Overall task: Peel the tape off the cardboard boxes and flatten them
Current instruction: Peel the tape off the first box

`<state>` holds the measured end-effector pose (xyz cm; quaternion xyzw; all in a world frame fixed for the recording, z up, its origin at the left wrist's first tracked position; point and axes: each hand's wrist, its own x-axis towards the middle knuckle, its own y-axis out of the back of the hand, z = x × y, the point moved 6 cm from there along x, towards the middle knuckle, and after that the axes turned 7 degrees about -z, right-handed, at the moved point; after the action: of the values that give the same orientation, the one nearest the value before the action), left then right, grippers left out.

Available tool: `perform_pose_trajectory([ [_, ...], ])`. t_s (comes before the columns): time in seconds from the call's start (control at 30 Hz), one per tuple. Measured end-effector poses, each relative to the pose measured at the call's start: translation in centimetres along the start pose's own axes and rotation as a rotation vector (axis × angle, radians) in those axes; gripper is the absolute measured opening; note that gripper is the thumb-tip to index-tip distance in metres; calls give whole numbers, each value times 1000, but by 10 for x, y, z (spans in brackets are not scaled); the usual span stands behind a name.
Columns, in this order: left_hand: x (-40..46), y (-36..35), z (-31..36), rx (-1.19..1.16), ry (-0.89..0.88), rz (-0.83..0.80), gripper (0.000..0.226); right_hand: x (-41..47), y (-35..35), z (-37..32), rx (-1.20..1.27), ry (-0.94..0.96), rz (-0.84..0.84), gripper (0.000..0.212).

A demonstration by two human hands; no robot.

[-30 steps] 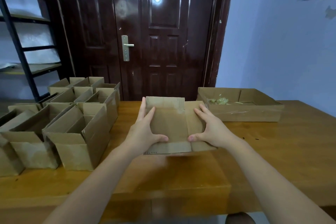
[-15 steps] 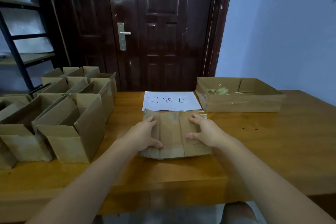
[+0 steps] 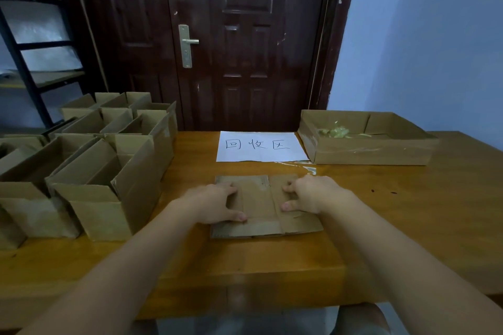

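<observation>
The flattened box lies on the table just before the paper sign; left hand and right hand press it, fingers spread; light, stiff, probably springy at the creases; best lifted by its side edges.

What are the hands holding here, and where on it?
Both hands press on the flattened box on the table: left hand on its left part, right hand on its right.
</observation>
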<state>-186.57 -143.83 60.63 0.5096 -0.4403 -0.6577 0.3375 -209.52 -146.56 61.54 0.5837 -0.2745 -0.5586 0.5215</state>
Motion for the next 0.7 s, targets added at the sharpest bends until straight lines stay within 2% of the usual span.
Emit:
perform_pose_trajectory([
  [0.1, -5, -1, -1, 232, -9, 36, 98, -2, 5, -10, -149, -14, 61, 67],
  [0.17, -3, -5, 0, 241, -30, 67, 96, -6, 2, -23, 25, 66, 72, 57],
  [0.23, 2, -9, 2, 173, -53, 88, 97, -13, -10, -38, 191, 141, 56, 59],
  [0.3, 9, -11, 9, 102, -75, 91, 97, -18, -23, -37, 194, 131, 39, 64],
  [0.47, 40, -7, 63, 50, -173, 132, 97, -23, -41, 28, 342, 18, 9, 64],
  [0.7, 89, 1, 164, -3, -231, 268, 84, -34, -61, 126, 469, -182, 103, 67],
])
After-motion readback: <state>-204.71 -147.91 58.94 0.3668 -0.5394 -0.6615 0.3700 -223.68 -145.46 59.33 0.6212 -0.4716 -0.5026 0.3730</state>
